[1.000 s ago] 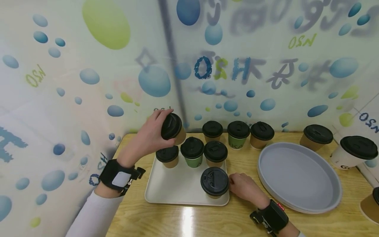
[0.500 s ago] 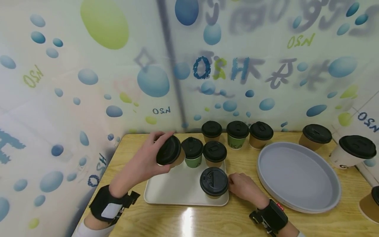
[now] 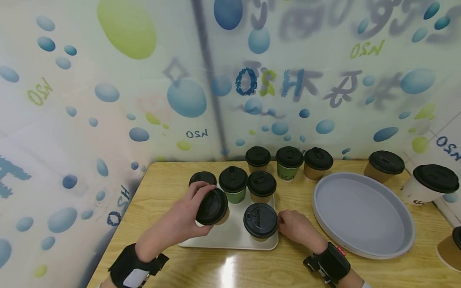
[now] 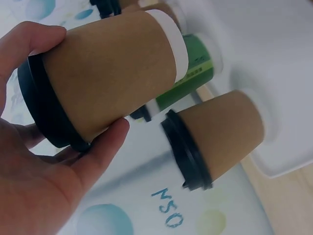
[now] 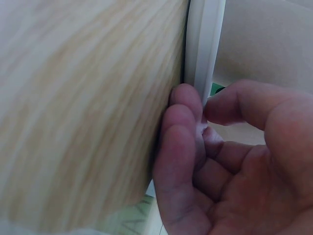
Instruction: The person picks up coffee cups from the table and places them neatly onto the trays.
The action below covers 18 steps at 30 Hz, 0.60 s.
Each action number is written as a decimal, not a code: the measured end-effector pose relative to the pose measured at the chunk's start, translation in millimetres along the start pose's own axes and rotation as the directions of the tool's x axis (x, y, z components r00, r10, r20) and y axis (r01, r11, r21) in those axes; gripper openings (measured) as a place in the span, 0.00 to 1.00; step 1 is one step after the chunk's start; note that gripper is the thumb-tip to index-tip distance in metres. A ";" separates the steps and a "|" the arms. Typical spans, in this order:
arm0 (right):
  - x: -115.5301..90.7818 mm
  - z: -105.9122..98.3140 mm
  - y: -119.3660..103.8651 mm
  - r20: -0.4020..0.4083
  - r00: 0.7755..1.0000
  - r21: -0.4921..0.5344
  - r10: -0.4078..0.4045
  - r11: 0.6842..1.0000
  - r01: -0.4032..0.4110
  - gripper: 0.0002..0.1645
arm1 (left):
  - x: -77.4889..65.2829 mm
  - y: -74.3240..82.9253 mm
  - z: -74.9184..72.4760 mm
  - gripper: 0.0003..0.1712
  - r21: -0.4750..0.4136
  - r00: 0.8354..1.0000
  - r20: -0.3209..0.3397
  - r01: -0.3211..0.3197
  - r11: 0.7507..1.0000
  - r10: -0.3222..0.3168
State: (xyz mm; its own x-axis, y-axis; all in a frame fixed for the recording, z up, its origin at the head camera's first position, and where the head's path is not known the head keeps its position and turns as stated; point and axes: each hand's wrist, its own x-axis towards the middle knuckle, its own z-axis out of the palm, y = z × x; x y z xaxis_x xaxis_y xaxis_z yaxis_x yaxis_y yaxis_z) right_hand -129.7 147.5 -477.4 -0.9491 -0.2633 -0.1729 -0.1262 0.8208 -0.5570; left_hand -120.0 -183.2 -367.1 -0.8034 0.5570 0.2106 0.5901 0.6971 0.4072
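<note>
My left hand (image 3: 176,224) grips a brown paper coffee cup (image 4: 112,68) with a black lid, thumb and fingers around its lid end. In the head view this cup overlaps the left part of the white tray (image 3: 234,238). Along the tray's back stand a brown cup (image 3: 203,177), a green cup (image 3: 234,186) and another brown cup (image 3: 262,186), all black-lidded. One more lidded cup (image 3: 260,220) is at the front right. Beside it, my right hand (image 3: 297,228) pinches the tray's right rim (image 5: 205,44), curled fingers outside and thumb on the inner side.
Behind the tray, a brown cup (image 3: 257,158), a green cup (image 3: 289,162) and a brown cup (image 3: 318,163) line the wall. A round grey tray (image 3: 363,216) lies to the right. Near it are a brown cup (image 3: 383,166), a white cup (image 3: 430,184) and a cup (image 3: 450,250) at the right edge.
My left hand has brought the held cup down and toward me, from above the back-left cup to over the front-left of the tray. The right hand has stayed put.
</note>
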 end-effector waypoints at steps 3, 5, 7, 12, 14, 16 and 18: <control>0.1 0.4 0.3 -0.002 1.000 -0.002 0.001 1.000 -0.001 0.22 | -2.7 -0.8 7.3 0.55 -0.013 0.998 0.056 0.011 1.000 -0.011; 0.2 0.5 0.7 -0.001 1.000 0.000 0.001 1.000 -0.001 0.22 | -3.0 -1.7 13.2 0.54 -0.023 0.995 0.099 0.014 1.000 -0.012; 0.3 0.5 0.9 0.001 1.000 0.001 0.002 1.000 -0.002 0.22 | -2.7 -2.9 19.2 0.54 -0.040 0.990 0.140 0.018 0.999 -0.012; -0.2 -0.4 0.5 0.003 1.000 0.001 0.008 1.000 -0.008 0.22 | 0.2 -5.4 31.8 0.55 -0.062 0.980 0.197 0.020 0.998 -0.008; -0.5 -0.8 0.3 0.002 1.000 0.001 0.009 1.000 -0.009 0.22 | 1.6 -6.5 36.0 0.55 -0.055 0.980 0.199 0.006 0.998 0.006; -0.8 -1.0 0.1 0.001 1.000 0.003 0.007 1.000 -0.007 0.22 | 2.9 -7.8 39.2 0.55 -0.053 0.981 0.195 -0.010 0.999 0.020; -1.1 -1.2 0.1 -0.002 1.000 0.004 0.004 1.000 -0.004 0.23 | 4.5 -9.3 41.5 0.55 -0.055 0.981 0.192 -0.015 0.998 0.025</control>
State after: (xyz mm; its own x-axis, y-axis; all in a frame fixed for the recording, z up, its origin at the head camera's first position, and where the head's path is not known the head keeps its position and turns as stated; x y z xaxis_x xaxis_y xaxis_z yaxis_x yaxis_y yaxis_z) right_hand -129.1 148.4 -476.3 -0.9502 -0.2589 -0.1735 -0.1213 0.8200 -0.5594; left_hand -125.7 -168.4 -406.8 -0.7577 0.6510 0.0462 0.5970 0.6628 0.4520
